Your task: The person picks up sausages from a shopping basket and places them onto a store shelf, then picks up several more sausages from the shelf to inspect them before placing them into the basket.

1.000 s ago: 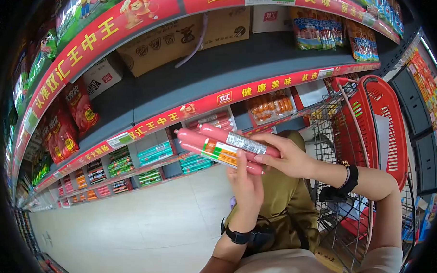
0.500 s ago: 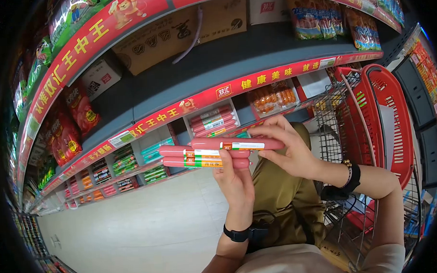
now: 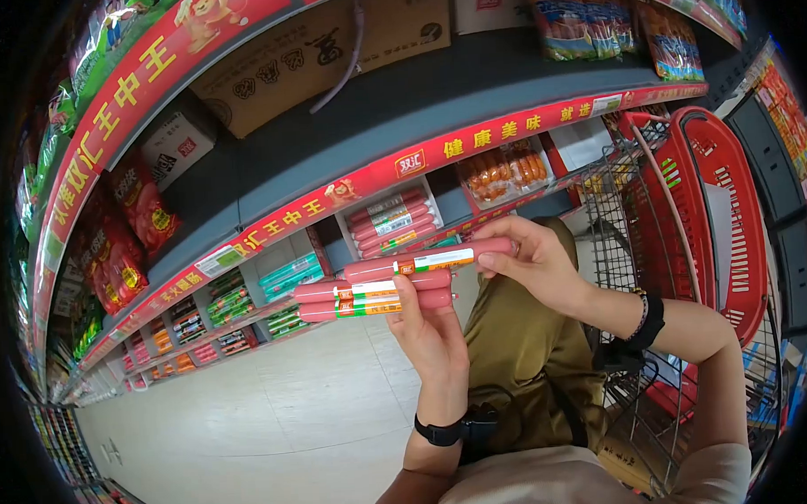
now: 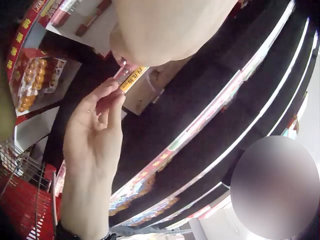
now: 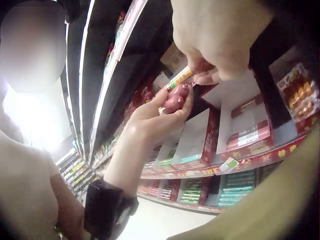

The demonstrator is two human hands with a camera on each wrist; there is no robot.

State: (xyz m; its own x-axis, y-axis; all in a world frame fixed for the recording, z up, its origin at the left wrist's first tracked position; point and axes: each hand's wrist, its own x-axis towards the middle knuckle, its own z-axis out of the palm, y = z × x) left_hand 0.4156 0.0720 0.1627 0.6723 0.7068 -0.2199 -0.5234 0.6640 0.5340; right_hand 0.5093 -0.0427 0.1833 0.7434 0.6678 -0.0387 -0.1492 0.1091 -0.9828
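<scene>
The left grip (image 3: 433,335) curls round two sausages (image 3: 352,296) jutting toward nine o'clock. The right grip (image 3: 535,261) pinches a third sausage (image 3: 429,261) by its three-o'clock end.

I see sausages (image 3: 369,289) cased in smooth, faintly glossy plastic. The trousers (image 3: 523,354) look like satiny cloth — the cart (image 3: 608,211) is metal wire, its red slotted panel (image 3: 689,215) smooth plastic, the carton (image 3: 312,64) matt cardboard.

Dark grey flat shelf (image 3: 311,140) has a big brown cardboard box (image 3: 299,69) at the back, white cardboard boxes (image 3: 176,146) either side, shiny red plastic bags (image 3: 140,208) left, clear-and-blue plastic packs (image 3: 587,23) right. Shelf below (image 3: 453,201) has an open white box (image 3: 433,198) of pink tube-shaped sausages (image 3: 394,224), plus clear-packed orange sausages (image 3: 505,173).
</scene>
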